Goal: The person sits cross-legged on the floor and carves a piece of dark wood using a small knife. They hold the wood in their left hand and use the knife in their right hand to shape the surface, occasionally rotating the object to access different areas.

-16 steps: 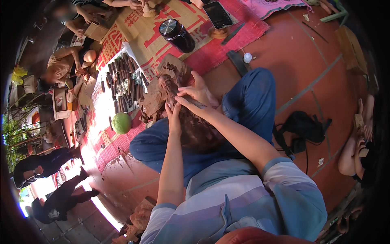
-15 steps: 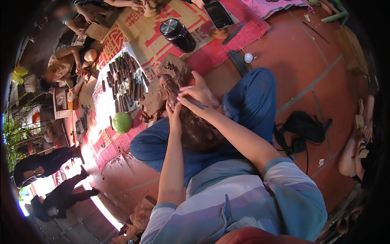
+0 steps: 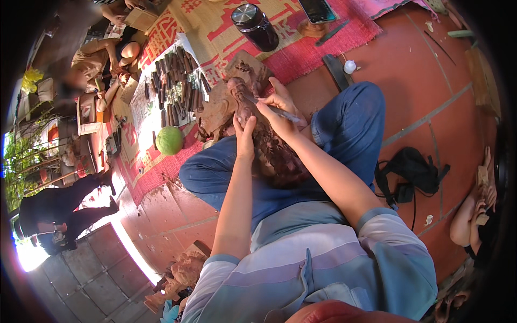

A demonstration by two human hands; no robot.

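Observation:
A dark brown wood carving [image 3: 274, 156] of a bearded figure lies across my lap, its head pointing away from me. My left hand [image 3: 245, 141] grips its left side, thumb and fingers closed on the wood below the beard. In my right hand [image 3: 279, 110] is a slim carving chisel [image 3: 288, 115], held like a pen. The chisel's thin end points at the figure beside its face and beard; I cannot tell whether it touches the wood. Beyond the figure's head lies a rough wooden block [image 3: 247, 65]. My bent knees in blue jeans flank the carving.
Many dark-handled tools [image 3: 175, 81] lie on a white sheet at left, near a round green fruit [image 3: 169, 141]. A black flask [image 3: 256, 29] and a phone [image 3: 318, 11] stand on the red patterned mat [image 3: 301, 64]. A black bag [image 3: 412, 171] lies right. Other people sit around.
The view has shifted slightly, so the scene sits higher and further right. In my right hand the chisel now shows more of its length, angled toward the figure's face. My left hand keeps its grip.

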